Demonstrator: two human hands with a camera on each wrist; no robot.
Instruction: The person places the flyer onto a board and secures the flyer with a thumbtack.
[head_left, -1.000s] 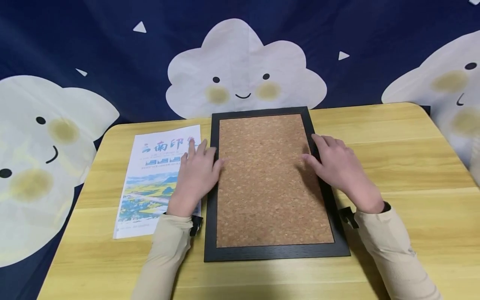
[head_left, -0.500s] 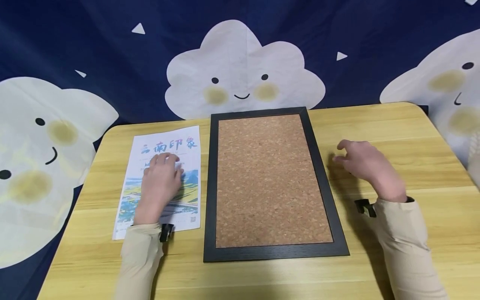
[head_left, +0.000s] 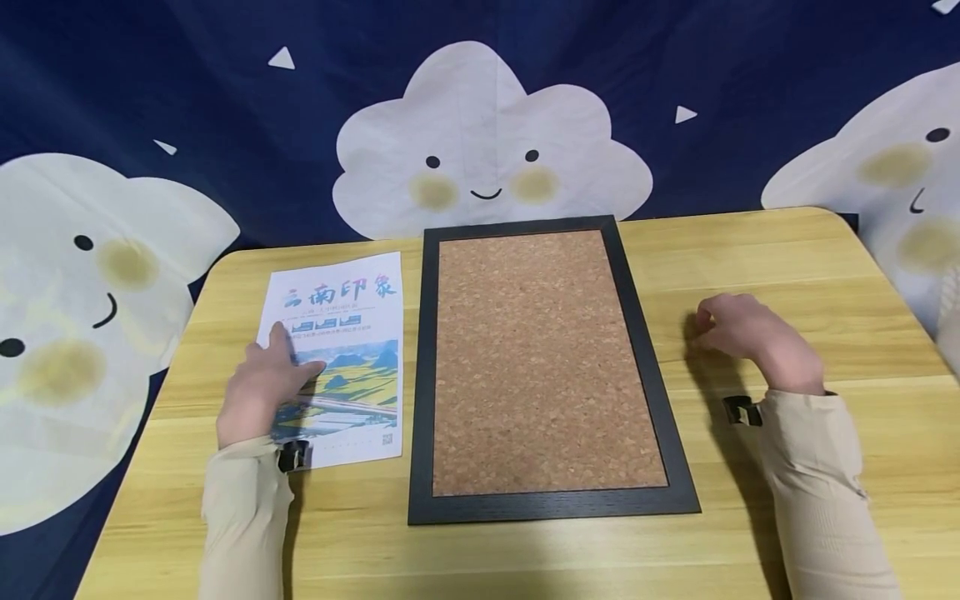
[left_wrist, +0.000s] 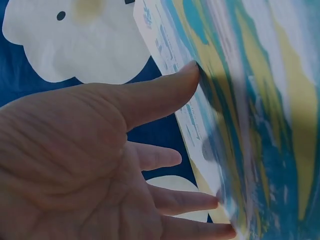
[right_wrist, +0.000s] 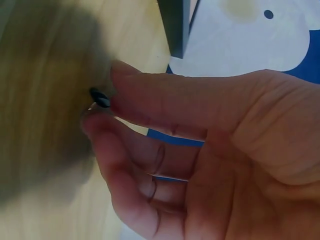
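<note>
From the head view, the left hand (head_left: 258, 387) is seen at the left edge of the poster (head_left: 333, 350), thumb laid on the print and fingers hidden beneath or beside the sheet. The poster lies flat on the table (head_left: 787, 267). Just right of this hand, beyond the poster, the corkboard (head_left: 543, 358) is found in its black frame, apart from both hands. The right hand (head_left: 750, 337) is held over bare table to the right of the frame, fingers curled, thumb and forefinger brought together. A cloud-print cloth (head_left: 487, 142) hangs behind the table.

In the left wrist view, the thumb (left_wrist: 165, 92) is pressed on the printed face of the poster (left_wrist: 260, 100) while the fingertips (left_wrist: 200, 200) are tucked at its edge; the sheet is pinched.

In the right wrist view, a small dark pin (right_wrist: 100, 97) is pinched between thumb and forefinger of the right hand (right_wrist: 200, 150), close above the table (right_wrist: 50, 100). A frame corner (right_wrist: 175, 25) is seen beyond the fingertips.
</note>
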